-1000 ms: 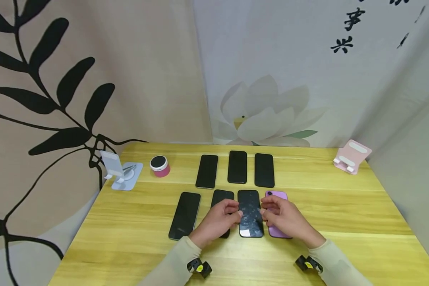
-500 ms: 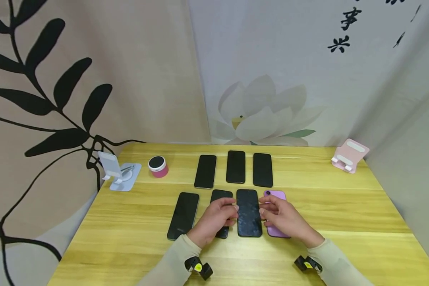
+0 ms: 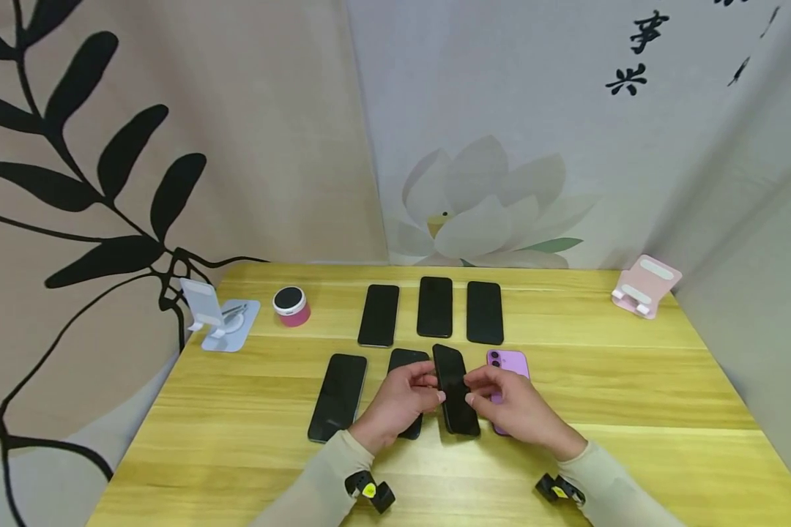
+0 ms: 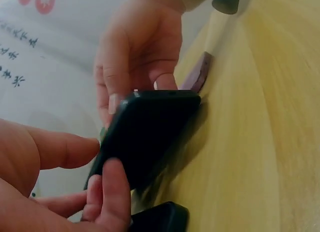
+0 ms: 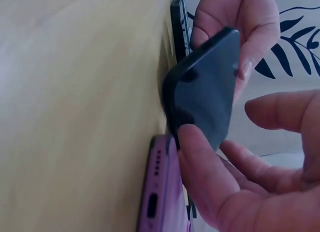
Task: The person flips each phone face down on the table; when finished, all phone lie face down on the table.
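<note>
A black smartphone (image 3: 455, 391) is tilted up off the table, its left long edge raised. My left hand (image 3: 400, 401) holds that edge; in the left wrist view its thumb and fingers lie on either side of the smartphone (image 4: 155, 137). From the other side my right hand (image 3: 515, 406) reaches in with parted, relaxed fingers. In the right wrist view, one digit of the right hand (image 5: 270, 187) touches the tilted phone while another stays apart from it. Beneath the right hand lies a purple phone (image 3: 510, 361), partly hidden. A second black phone (image 3: 409, 357) lies partly under the left hand.
Three black phones form a back row, the middle one (image 3: 435, 307) included. Another black phone (image 3: 338, 397) lies at front left. A white phone stand (image 3: 231, 329) and a pink-white round container (image 3: 292, 307) are at back left, a pink stand (image 3: 646, 287) at back right.
The black phone between the hands lay flat and is now tilted, its left edge lifted. My right hand has shifted left onto it, showing more of the purple phone's camera end.
</note>
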Action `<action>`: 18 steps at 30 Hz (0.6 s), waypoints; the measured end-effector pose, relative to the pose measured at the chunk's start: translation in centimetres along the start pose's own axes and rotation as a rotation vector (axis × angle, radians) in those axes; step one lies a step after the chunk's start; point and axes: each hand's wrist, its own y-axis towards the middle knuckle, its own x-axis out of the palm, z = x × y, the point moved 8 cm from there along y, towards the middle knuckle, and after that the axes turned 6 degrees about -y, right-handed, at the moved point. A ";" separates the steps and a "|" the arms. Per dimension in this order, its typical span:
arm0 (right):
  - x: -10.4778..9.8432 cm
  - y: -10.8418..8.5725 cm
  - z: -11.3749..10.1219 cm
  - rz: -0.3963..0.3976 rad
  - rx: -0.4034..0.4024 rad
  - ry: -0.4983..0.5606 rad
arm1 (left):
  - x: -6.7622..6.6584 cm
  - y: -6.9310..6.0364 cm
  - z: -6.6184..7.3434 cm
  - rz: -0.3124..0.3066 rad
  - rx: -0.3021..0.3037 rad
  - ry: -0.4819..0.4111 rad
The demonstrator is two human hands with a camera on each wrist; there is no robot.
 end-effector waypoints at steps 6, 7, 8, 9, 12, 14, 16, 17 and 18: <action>0.3 0.2 -0.5 0.024 -0.009 -0.013 | 0.6 0.3 -0.4 -0.060 -0.020 -0.141; 0.4 0.3 -0.6 0.027 -0.007 -0.001 | 0.7 0.4 -0.4 -0.071 -0.020 -0.153; 0.6 0.4 -0.6 0.020 -0.006 0.022 | 0.8 0.4 -0.5 -0.078 -0.022 -0.161; 0.8 0.4 -0.6 0.009 0.001 0.059 | 0.9 0.5 -0.5 -0.088 -0.020 -0.163; 1.4 0.6 -0.4 -0.030 0.041 0.195 | 1.3 0.6 -0.5 -0.116 -0.014 -0.139; 1.8 0.6 -0.3 -0.053 0.082 0.294 | 1.6 0.6 -0.4 -0.126 -0.011 -0.109; 1.9 0.6 0.0 -0.050 0.120 0.351 | 1.9 0.6 -0.4 -0.131 -0.007 -0.070; 1.9 0.7 0.1 -0.042 0.135 0.364 | 1.9 0.6 -0.3 -0.123 0.001 -0.031; 1.8 0.7 0.2 -0.035 0.146 0.374 | 1.9 0.6 -0.3 -0.110 0.008 0.027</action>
